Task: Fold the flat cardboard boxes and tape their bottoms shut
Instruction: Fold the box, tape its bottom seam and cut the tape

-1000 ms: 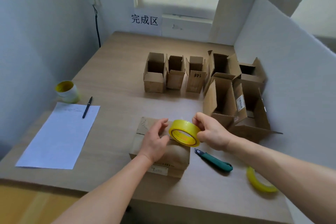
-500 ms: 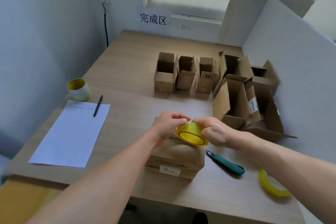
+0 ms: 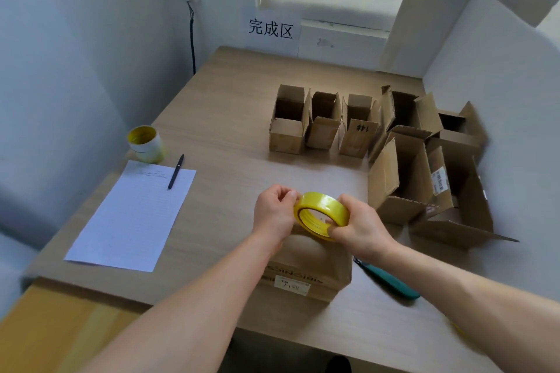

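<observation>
A folded cardboard box (image 3: 306,269) stands near the table's front edge, closed side up, with a white label on its near face. Above it my right hand (image 3: 360,227) grips a yellow tape roll (image 3: 322,215). My left hand (image 3: 274,212) pinches at the roll's left rim, where the tape end is. Both hands hide most of the box's top. Several open folded boxes (image 3: 288,130) stand in a row further back, with larger ones (image 3: 406,179) to the right.
A green utility knife (image 3: 391,281) lies right of the box. A paper sheet (image 3: 136,212) with a pen (image 3: 175,171) and a second yellow tape roll (image 3: 145,142) are at the left. A white board (image 3: 497,94) walls the right side.
My left hand left the box top and came up to pinch the roll's rim. The roll turned slightly in my right hand. The camera view shifted.
</observation>
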A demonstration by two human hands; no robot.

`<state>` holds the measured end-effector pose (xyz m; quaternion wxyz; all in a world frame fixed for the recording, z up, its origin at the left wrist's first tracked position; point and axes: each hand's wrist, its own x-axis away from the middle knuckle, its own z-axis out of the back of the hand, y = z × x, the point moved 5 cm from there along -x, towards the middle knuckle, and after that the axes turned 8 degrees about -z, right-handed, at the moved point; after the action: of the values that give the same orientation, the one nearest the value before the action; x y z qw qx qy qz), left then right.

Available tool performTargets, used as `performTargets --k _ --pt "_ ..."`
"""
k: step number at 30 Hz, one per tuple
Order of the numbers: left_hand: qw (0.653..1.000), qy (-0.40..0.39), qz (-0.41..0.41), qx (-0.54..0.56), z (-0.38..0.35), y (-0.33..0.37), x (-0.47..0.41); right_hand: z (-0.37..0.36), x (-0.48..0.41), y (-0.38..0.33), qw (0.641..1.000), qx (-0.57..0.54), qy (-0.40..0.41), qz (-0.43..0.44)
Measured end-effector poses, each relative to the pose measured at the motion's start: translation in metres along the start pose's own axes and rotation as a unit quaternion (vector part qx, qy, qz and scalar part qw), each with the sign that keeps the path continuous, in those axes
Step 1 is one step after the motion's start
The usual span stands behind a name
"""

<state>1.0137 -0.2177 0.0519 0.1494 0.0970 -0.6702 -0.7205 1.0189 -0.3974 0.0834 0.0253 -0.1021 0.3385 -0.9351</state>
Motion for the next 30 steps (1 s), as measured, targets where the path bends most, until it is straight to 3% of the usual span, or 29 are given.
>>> performTargets --k 3,7,13,17,22,24,30 --pt "0.998 0.009 0.045 0.032 0.009 -0.016 0.003 0.003 0.001 -0.001 0.998 -0.056 0.04 0.015" --pt "0.991 -0.002 0.095 0.095 0.017 -0.033 0.008 -0.003 0.008 -0.002 0.999 -0.018 -0.014 0.05" --pt "0.993 0.002 0.077 0.088 0.019 -0.036 0.008 0.005 0.008 -0.012 0.994 -0.073 0.021 0.074" --pt "0.995 0.008 0.069 0.072 0.021 -0.033 0.005 -0.003 0.01 -0.011 0.995 0.001 -0.052 0.083" --pt "0.994 -0.005 0.079 0.077 0.021 -0.031 0.001 -0.01 0.012 0.003 0.997 -0.024 -0.069 0.022" --pt "0.995 -0.017 0.078 0.057 0.022 -0.03 -0.001 -0.011 0.012 0.004 0.998 -0.015 -0.058 0.028" --pt "0.99 0.003 -0.003 -0.141 0.056 -0.035 -0.006 -0.019 0.01 -0.006 0.997 0.039 -0.034 0.064"
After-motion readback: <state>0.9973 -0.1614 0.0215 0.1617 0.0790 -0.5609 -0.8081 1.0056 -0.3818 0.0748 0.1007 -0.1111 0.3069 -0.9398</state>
